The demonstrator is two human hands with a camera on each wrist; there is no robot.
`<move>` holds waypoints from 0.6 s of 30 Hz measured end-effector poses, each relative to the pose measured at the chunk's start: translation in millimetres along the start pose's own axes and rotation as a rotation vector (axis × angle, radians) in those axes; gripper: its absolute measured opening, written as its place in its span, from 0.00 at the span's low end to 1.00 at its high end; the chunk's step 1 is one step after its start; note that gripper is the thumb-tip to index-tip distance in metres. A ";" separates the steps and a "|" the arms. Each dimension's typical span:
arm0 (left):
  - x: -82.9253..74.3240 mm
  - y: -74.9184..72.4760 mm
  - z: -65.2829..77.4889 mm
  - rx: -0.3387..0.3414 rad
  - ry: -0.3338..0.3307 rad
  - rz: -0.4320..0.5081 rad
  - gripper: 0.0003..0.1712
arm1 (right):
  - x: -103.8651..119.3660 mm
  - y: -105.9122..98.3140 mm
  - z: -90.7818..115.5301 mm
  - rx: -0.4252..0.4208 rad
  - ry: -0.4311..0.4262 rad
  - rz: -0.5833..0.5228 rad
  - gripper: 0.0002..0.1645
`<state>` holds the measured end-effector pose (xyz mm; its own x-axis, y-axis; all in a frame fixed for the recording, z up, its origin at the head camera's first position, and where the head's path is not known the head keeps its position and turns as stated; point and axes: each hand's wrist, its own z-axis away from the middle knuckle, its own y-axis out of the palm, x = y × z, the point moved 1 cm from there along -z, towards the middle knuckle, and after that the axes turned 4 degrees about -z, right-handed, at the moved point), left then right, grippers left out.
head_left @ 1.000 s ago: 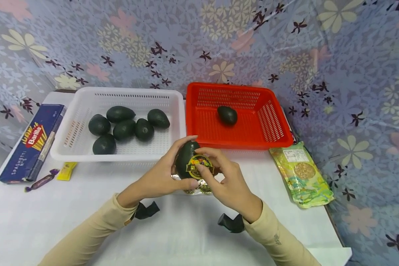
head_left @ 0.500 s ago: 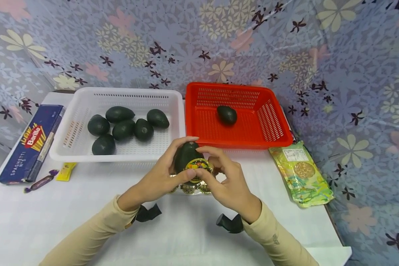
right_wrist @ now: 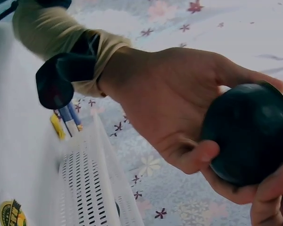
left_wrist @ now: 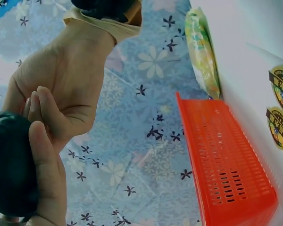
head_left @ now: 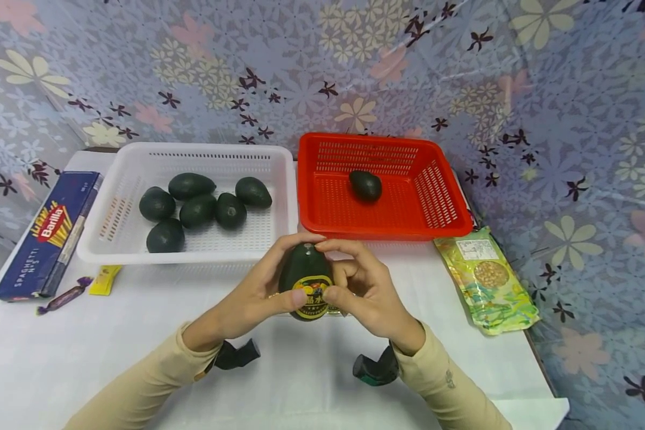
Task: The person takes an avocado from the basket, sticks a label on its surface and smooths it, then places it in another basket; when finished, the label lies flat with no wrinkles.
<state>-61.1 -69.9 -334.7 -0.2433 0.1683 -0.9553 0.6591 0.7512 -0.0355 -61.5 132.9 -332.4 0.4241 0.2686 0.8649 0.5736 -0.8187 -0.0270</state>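
A dark green avocado [head_left: 305,263] is held up between both hands over the front of the table. On its near side is a round black-and-gold sticker [head_left: 312,310], and both thumbs press at its edges. My left hand [head_left: 249,292] grips the avocado from the left, its fingers curled behind. From the other side my right hand [head_left: 373,295] holds it, index finger near the top and thumb on the sticker. Beneath the hands lies a sheet of similar stickers [left_wrist: 279,127], mostly hidden in the head view. The avocado's dark back [right_wrist: 250,134] shows in the right wrist view.
Behind, a white basket [head_left: 188,258] contains several avocados, and a red basket [head_left: 387,230] one avocado [head_left: 365,186]. At left lie a spaghetti box [head_left: 48,236], a purple-wrapped candy [head_left: 64,295] and a yellow packet [head_left: 105,280]. A green-yellow bag [head_left: 489,280] lies at right.
The sticker, earlier on the right thumb side and partly off the avocado, now lies flat against its near face. The avocado has come slightly lower and turned, with both thumbs on the sticker.
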 end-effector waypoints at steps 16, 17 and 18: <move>1.1 -2.1 4.5 0.084 0.005 0.085 0.37 | 1.6 -4.9 4.0 0.059 0.030 -0.038 0.27; 1.7 -2.5 4.3 0.080 -0.009 0.085 0.37 | 1.0 -5.4 4.5 0.059 0.032 -0.018 0.29; 2.2 -2.9 4.0 0.077 -0.020 0.082 0.37 | 0.1 -6.0 4.8 0.061 0.028 0.000 0.30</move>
<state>-60.7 -74.4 -337.9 -0.1728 0.2138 -0.9615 0.7292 0.6840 0.0210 -61.5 140.3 -334.5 0.4049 0.2532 0.8786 0.6156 -0.7860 -0.0572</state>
